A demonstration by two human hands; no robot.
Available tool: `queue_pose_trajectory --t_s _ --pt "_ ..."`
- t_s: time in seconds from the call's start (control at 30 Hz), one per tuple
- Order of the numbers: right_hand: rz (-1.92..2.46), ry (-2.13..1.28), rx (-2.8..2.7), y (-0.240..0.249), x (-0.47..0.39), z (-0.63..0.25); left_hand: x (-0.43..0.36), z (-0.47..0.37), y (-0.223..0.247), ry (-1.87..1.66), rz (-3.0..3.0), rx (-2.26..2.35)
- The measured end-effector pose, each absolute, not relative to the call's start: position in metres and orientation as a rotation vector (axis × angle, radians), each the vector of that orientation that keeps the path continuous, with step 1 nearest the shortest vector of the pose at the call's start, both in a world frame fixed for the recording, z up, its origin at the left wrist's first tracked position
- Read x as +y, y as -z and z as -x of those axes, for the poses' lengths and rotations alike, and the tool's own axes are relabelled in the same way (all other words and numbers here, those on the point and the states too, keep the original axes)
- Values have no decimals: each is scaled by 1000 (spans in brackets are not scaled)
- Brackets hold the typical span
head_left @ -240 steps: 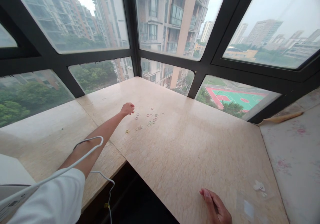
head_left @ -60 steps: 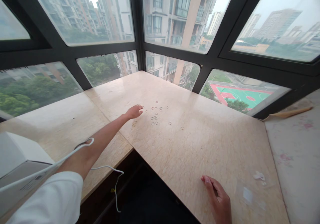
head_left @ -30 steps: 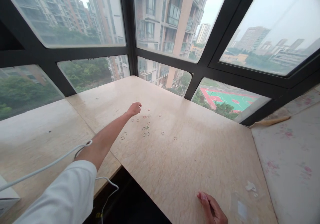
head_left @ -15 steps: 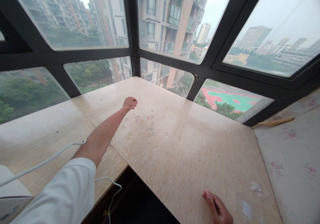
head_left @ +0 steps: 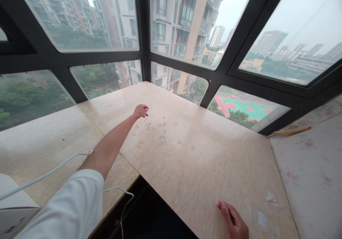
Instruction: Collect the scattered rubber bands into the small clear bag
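Note:
My left hand [head_left: 141,111] reaches out over the far part of the stone counter, its fingers bent and a little apart, with nothing visible in them. Just in front of it lie several thin rings, among them a red ring [head_left: 160,125] and a yellowish ring [head_left: 139,146]. Some rings overlap, such as the greenish ring [head_left: 164,136] in the middle cluster; others lie singly, like the ring [head_left: 192,147] at the right. My right hand [head_left: 233,220] rests near the counter's front edge, fingers curled and thumb against the index finger. Nothing shows in it.
The pale counter [head_left: 208,175] runs to dark window frames [head_left: 181,64]. A clear plastic bag [head_left: 263,217] and a small white piece [head_left: 270,197] lie at the right. A white cable [head_left: 53,170] crosses near my left arm, above a white box [head_left: 16,199]. A dark gap [head_left: 149,210] opens in front.
The fingers of my left hand have loosened and spread slightly, and the hand has tilted down towards the counter. My right hand and the rings stay as they were; the view has shifted slightly.

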State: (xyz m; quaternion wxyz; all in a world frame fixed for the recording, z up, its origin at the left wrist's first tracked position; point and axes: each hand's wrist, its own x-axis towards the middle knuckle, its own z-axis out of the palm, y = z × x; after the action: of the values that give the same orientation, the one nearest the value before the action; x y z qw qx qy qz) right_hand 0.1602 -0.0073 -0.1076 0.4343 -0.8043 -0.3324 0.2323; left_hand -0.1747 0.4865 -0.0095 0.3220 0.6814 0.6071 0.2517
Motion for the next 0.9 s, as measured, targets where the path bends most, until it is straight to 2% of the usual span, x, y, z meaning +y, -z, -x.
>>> queue_pose_trajectory --t_s 0.23,0.63,0.9 --pt "1980 -591 -828 105 -5 -159 453 178 35 -407 -2128 1687" --pt "1932 -539 -866 103 -4 -155 377 78 55 143 -2419 1316" --pt "1906 -503 -915 101 -4 -154 376 98 52 136 -2303 1282"
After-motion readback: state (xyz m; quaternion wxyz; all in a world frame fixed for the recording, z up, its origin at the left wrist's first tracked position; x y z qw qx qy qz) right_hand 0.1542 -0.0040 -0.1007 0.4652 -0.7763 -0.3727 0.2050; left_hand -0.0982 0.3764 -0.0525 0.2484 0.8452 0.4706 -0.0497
